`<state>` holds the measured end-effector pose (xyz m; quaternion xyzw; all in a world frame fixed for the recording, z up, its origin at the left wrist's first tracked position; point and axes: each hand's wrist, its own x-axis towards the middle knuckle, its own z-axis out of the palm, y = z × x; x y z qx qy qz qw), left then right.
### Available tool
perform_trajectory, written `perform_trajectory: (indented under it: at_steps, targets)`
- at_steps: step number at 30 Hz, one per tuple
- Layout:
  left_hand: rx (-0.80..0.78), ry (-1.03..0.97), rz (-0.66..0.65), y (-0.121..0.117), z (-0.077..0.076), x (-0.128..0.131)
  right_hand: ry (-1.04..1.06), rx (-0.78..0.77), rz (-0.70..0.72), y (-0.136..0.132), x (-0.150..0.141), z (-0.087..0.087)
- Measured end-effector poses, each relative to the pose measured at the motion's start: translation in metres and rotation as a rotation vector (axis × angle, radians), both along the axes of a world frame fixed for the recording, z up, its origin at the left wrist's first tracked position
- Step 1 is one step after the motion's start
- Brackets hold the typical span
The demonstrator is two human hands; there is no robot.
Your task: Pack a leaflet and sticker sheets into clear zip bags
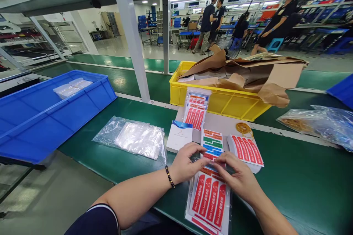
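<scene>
My left hand (187, 163), with a beaded bracelet at the wrist, pinches the upper end of a clear plastic bag. Opposite it, my right hand (239, 177) has its thumb and fingertips closed on the same end. Inside the bag are red-and-white label sheets (209, 200) printed "Max Level" and "Min Level". Just beyond my fingertips lies a sheet of orange, green and blue labels (212, 142). A stack of red label sheets (246, 149) is right of it, and a white booklet (179, 136) with a blue top is left. Farther back are bagged label sheets (195, 114).
Clear plastic bags (140, 139) lie left on the green bench (298, 180). A blue bin (55, 117) stands at the left; a yellow crate (220, 101) holding brown paper is behind. Rubber bands (243, 128) lie by the labels. A white post (132, 36) rises ahead. People stand far back.
</scene>
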<state>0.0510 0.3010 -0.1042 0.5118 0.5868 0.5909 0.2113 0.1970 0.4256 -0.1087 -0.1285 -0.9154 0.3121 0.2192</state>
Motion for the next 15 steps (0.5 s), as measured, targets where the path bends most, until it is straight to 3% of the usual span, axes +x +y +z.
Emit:
perform_trajectory:
  at_steps: [5,11,15]
  targets:
    - [0.189,-0.078,0.103,0.000,0.000,-0.006,0.188,0.300,-0.226,0.015,0.000,-0.013]
    - [0.319,-0.051,0.336,-0.018,0.024,-0.032,0.243,0.434,-0.234,0.022,-0.001,-0.017]
    - [0.196,0.137,0.474,-0.047,0.036,-0.067,0.262,0.459,-0.224,0.024,0.000,-0.017]
